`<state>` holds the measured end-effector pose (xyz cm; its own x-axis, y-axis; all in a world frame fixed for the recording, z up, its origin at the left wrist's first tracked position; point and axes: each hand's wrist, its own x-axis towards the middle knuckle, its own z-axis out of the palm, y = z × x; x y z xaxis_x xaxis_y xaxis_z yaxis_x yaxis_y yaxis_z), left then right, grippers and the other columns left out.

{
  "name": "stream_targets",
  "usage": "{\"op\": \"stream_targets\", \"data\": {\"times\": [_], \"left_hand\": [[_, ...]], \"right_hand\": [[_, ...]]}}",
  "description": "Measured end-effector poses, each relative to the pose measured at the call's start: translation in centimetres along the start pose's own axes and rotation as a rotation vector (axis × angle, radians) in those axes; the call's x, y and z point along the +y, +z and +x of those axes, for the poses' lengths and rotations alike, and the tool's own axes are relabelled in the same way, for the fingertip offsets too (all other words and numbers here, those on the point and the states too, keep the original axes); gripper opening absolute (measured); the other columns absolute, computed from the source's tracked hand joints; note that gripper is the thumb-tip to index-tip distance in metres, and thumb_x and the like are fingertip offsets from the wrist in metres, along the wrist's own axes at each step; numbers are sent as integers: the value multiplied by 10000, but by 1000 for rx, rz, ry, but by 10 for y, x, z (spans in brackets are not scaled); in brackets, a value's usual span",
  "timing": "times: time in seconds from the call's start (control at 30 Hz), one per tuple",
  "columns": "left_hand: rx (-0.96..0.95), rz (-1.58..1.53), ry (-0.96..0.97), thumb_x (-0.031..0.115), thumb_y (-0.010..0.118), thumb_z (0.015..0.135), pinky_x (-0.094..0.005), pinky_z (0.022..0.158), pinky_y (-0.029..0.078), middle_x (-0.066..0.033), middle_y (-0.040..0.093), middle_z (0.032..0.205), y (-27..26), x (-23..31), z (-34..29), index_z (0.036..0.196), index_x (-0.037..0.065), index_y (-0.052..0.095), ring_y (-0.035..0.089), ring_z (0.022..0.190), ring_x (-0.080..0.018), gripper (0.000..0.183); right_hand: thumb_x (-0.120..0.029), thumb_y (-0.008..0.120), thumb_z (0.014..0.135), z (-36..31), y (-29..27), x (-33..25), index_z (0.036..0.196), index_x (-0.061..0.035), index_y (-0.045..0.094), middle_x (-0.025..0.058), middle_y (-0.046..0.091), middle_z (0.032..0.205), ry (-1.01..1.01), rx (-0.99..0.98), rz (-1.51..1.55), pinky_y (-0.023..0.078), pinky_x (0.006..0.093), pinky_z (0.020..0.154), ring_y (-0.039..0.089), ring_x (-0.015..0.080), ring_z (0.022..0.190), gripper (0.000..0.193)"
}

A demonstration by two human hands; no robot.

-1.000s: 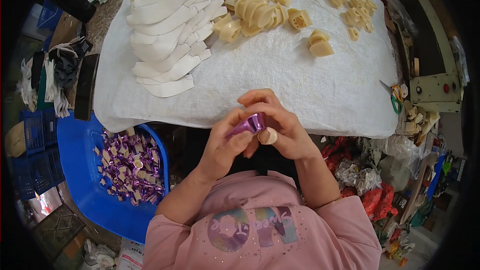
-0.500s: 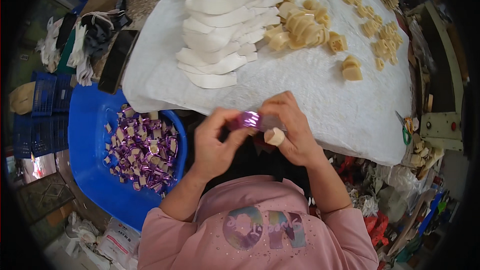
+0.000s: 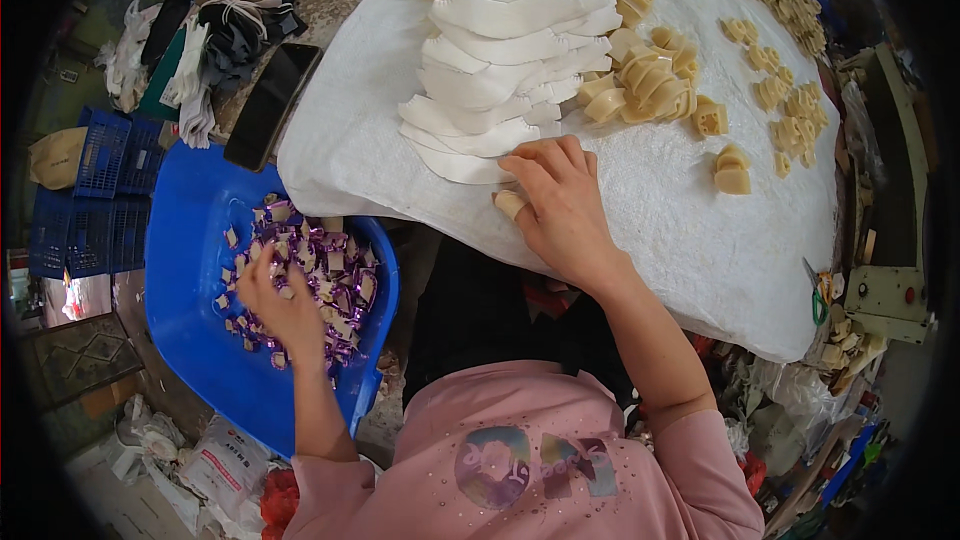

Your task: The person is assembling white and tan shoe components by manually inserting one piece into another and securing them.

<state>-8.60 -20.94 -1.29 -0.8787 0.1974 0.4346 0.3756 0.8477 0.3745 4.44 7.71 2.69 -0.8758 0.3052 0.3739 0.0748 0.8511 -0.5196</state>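
Observation:
My left hand [image 3: 282,306] hovers over the blue basin [image 3: 185,340], fingers spread and slightly blurred, with nothing visible in them. Under it lies a heap of small purple shiny pieces [image 3: 340,315] with beige parts. On the white-covered table, my right hand [image 3: 560,205] reaches the near end of a stack of curved white strips [image 3: 490,90]. Its index fingertip touches the end of the lowest strip, while the thumb, wearing a beige finger cover [image 3: 509,203], stays apart from the index finger. Shiny beige curled strips [image 3: 655,80] sit just right of the stack.
The white cloth [image 3: 690,240] drapes over the table edge in front of me. A dark phone [image 3: 272,105] lies at its left. Green-handled scissors [image 3: 819,302] hang at the right edge. Small beige curls [image 3: 790,120] are scattered at far right; blue crates [image 3: 100,165] stand at left.
My hands have parted from a purple piece held between them. The left has moved down-left over the basin, the right forward to the white strips. The view has shifted slightly.

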Motion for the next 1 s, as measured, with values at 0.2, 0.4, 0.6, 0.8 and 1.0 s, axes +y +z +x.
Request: {"op": "stream_targets", "data": {"times": [0.2,0.4,0.6,0.8,1.0], "left_hand": [[-220,-370,277,52,587,808,-381,930,360,-144,519,1130,24,101,30,1154,39,576,475,1057,-298,346],[-213,-175,390,156,622,809,-423,918,302,-141,481,1152,61,137,59,1096,26,562,415,1072,-307,321],[-437,-709,131,98,575,858,-315,738,399,-89,580,865,55,142,61,940,-8,523,527,820,-175,143],[-517,-921,-46,79,531,905,-210,586,383,-15,542,751,60,147,55,891,-1,493,479,677,-44,89],[-449,-887,-20,142,515,905,-326,575,408,-98,533,674,56,154,50,890,-9,486,487,608,-150,155]], "right_hand": [[4,567,661,10,23,6,784,-51,581,69,505,869,-83,59,-256,343,377,782,462,251,870,135],[-31,591,659,6,18,6,782,-60,574,70,495,864,-56,78,-179,337,389,764,454,263,874,128],[-86,632,652,1,13,-13,871,-115,636,75,489,906,-13,66,-221,306,446,788,443,260,908,221],[-51,601,653,-7,20,-15,805,-101,619,67,477,882,-89,115,-222,300,460,811,452,261,903,162],[-68,626,676,-18,16,-32,753,-87,591,66,483,842,-99,10,-106,304,440,819,456,255,882,87]]}}
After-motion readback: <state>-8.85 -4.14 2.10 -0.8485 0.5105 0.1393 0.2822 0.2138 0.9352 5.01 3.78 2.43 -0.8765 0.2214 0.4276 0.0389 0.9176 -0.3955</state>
